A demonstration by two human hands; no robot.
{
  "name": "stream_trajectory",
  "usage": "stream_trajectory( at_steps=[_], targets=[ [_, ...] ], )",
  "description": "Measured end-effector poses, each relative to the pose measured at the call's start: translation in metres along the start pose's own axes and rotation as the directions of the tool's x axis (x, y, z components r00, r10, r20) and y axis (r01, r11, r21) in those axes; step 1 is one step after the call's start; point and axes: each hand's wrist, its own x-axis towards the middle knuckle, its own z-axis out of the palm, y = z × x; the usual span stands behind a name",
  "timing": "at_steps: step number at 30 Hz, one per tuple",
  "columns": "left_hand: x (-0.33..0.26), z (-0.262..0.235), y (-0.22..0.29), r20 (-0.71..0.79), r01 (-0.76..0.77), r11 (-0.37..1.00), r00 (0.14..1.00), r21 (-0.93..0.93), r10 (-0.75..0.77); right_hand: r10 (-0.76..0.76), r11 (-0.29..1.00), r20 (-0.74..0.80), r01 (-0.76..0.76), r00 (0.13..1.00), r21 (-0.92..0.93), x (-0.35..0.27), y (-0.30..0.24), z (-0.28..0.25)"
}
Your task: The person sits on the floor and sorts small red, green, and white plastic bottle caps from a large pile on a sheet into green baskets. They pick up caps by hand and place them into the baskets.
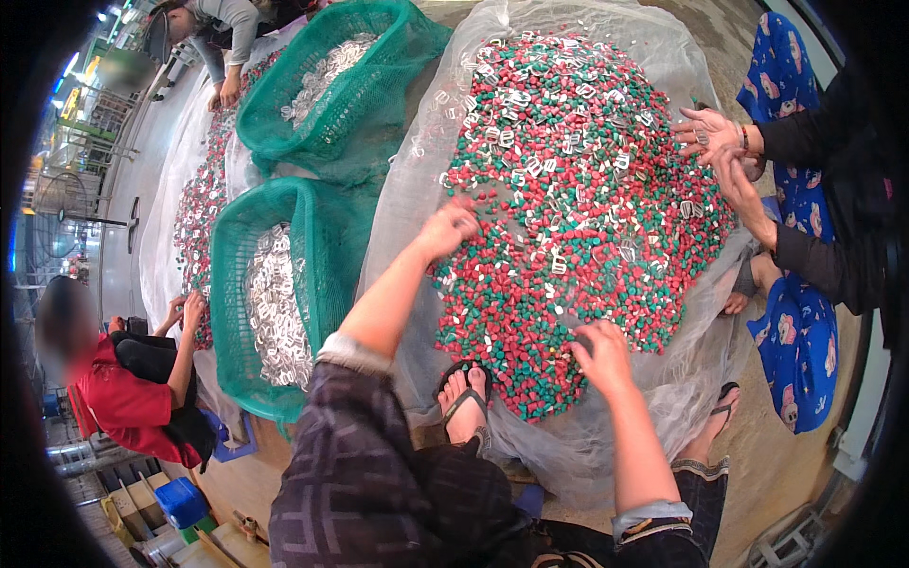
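Observation:
A wide heap of small red, green and white pieces (559,275) lies on a pale translucent sheet (402,246), with silvery metal slide buckles (535,168) scattered through it. My left hand (450,229) is over the heap's left edge, its fingers smeared by motion, so what they hold does not show. My right hand (604,355) rests low at the near side of the heap, thumb and fingers apart and nothing visible between them. Left of the heap, a green net-lined basket (223,312) holds many metal buckles (276,317).
Behind that basket stands another green one (260,114) with buckles inside. At right, a co-worker's hands (724,156) hold buckles over the heap. Two more people work at another heap on the left. My sandalled foot (464,402) is at the sheet's near edge.

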Motion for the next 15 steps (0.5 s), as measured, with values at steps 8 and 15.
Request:
stream_trajectory(
  at_steps=[8,15],
  targets=[
    [0.029,-0.031,-0.002,-0.243,0.016,0.996,0.970,0.093,0.007,-0.069,0.985,-0.110,0.050,0.991,-0.164,0.046,0.007,-0.030],
    [0.014,0.018,0.028,0.125,-0.132,0.948,0.987,0.288,0.100,-0.245,0.877,0.175,0.295,0.954,-0.380,0.112,-0.019,0.013]
  ],
)
